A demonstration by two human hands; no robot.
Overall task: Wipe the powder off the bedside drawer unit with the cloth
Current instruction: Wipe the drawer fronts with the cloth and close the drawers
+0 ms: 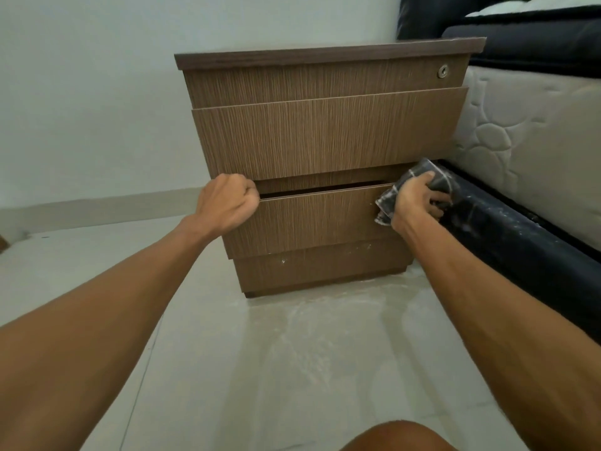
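Fingertips of the left hand (227, 206) curled out of sight over the top edge of the lower drawer (312, 219); interior behind the narrow gap too dark to make out. Part of the cloth (435, 180) covered by the right hand (416, 203), right corner of the drawer front hidden behind both. Bed (533, 125) cut off by the right and top edges, knee (396, 437) by the bottom edge.

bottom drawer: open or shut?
Slightly open: the bottom drawer front stands out, with a dark gap above its top edge. Left hand grips that edge.
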